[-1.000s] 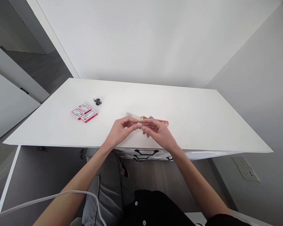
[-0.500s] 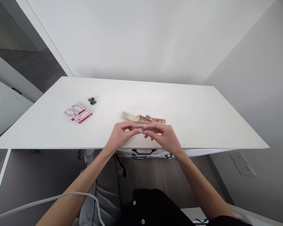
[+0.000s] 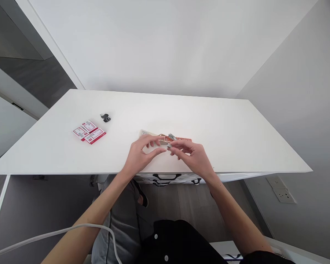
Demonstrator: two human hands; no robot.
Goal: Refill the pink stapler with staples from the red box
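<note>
My right hand (image 3: 189, 153) pinches a small silver metal piece (image 3: 169, 145) between thumb and fingertips, just above the near part of the desk. Its exact kind is too small to make out. Facing it from the left, my left hand (image 3: 144, 151) has its thumb and fingers spread with nothing between them. Right behind both hands lies an opened long narrow case, its cream lid (image 3: 145, 132) to the left and its orange inside (image 3: 185, 139) to the right. A shiny metal item (image 3: 172, 136) rests on the orange part. My fingers cover some of the case.
On the left of the white desk (image 3: 225, 124) are several red-and-white cards (image 3: 89, 132) and a small black clip-like item (image 3: 105, 117). Walls rise behind and to the right. Black drawer handles (image 3: 167, 177) sit below the front edge. A white cable (image 3: 57, 231) crosses my left forearm.
My left fingers have come apart from the silver piece and opened. The piece stays in my right hand, which has shifted only slightly. The case lies as before.
</note>
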